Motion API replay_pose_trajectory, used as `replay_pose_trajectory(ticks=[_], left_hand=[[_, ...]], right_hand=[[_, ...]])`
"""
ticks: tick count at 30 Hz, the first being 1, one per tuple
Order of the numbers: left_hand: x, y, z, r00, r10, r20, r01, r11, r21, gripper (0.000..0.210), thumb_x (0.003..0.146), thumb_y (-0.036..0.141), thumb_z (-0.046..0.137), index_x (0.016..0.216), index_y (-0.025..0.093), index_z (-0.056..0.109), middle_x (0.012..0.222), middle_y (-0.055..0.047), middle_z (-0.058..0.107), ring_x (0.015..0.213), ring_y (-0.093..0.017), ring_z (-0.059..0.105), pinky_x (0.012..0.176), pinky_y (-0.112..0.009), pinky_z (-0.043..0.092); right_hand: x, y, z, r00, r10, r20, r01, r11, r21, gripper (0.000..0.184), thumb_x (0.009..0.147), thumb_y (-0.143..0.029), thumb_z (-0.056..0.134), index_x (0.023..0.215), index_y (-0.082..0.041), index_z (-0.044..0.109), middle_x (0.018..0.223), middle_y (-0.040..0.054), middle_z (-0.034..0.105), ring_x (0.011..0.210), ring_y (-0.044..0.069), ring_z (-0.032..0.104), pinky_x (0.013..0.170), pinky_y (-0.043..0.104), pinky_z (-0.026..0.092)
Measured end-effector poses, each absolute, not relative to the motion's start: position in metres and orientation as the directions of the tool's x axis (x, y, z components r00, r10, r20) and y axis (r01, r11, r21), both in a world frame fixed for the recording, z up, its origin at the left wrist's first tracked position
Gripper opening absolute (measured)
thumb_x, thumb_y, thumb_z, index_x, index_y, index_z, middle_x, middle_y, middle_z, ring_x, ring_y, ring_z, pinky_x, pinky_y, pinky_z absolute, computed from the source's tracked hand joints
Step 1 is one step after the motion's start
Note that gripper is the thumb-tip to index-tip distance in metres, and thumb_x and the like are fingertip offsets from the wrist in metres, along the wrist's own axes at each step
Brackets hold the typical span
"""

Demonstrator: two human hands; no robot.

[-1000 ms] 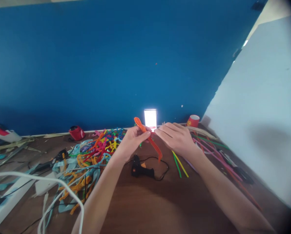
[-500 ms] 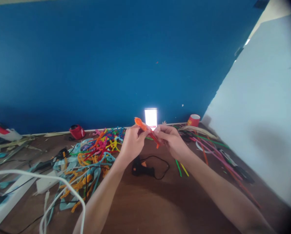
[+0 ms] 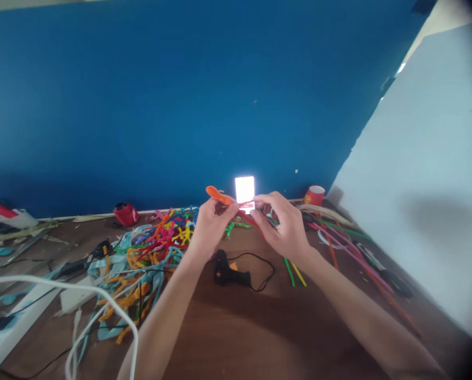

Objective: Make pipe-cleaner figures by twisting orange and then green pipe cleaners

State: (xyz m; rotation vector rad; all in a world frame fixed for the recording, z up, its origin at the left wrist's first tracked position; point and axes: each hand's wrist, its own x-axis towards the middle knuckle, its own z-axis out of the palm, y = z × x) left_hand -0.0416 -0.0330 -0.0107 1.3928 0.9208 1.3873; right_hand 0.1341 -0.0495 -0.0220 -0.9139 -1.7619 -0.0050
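My left hand (image 3: 212,221) pinches an orange pipe cleaner piece (image 3: 217,194), whose thick looped end sticks out to the upper left. A thinner reddish-orange strand runs from it toward my right hand (image 3: 285,224). The right thumb and fingertips are closed around that strand's other side; the exact grip is partly hidden. Right behind the fingertips, a phone (image 3: 244,189) with a glaring white screen stands upright. On the table below my hands lies a black glue gun (image 3: 232,272) with its cord curling to the right.
A tangled heap of coloured pipe cleaners (image 3: 168,235) spreads to the left, near a white cable (image 3: 101,293) and a power strip (image 3: 20,319). A red pouch (image 3: 125,215) and a red cup (image 3: 314,196) stand by the blue wall. Long pipe cleaners (image 3: 350,248) lie at right.
My hands have drawn slightly apart, the left one leftward and the right one turning more open to view. The orange looped end has shifted left and tilted flatter.
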Motion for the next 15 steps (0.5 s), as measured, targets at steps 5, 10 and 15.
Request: replay_pose_trajectory(ticks=[5,10,15], left_hand=[[-0.041,-0.035,-0.008,0.069,0.974,0.215,-0.155,-0.203,0.967,0.034,0.080,0.044,0.076,0.086,0.015,0.061,0.074,-0.002,0.067,0.058,-0.008,0.057,0.053,-0.019,0.045],[-0.041,-0.032,-0.010,0.048,0.948,0.314,-0.022,-0.313,0.949,0.032,0.081,0.044,0.075,0.081,0.016,0.060,0.071,0.001,0.060,0.061,-0.007,0.052,0.056,-0.019,0.042],[-0.044,-0.032,-0.009,0.093,0.921,0.377,0.001,-0.379,0.925,0.026,0.086,0.041,0.070,0.092,0.018,0.061,0.083,0.001,0.061,0.070,-0.008,0.055,0.063,-0.019,0.045]], right_hand=[[0.134,-0.050,-0.028,-0.329,0.415,0.848,0.737,0.674,-0.044,0.014,0.094,-0.024,0.061,0.107,-0.020,0.065,0.096,0.0082,0.072,0.088,0.022,0.065,0.079,0.035,0.049],[0.132,-0.051,-0.028,-0.286,0.586,0.759,0.667,0.690,-0.281,0.017,0.100,-0.022,0.049,0.097,-0.019,0.066,0.089,0.0065,0.073,0.082,0.019,0.067,0.072,0.031,0.046],[0.133,-0.053,-0.018,-0.303,0.764,0.570,0.466,0.640,-0.611,0.015,0.099,-0.026,0.051,0.096,-0.020,0.063,0.085,0.0023,0.072,0.076,0.015,0.064,0.067,0.026,0.044]])
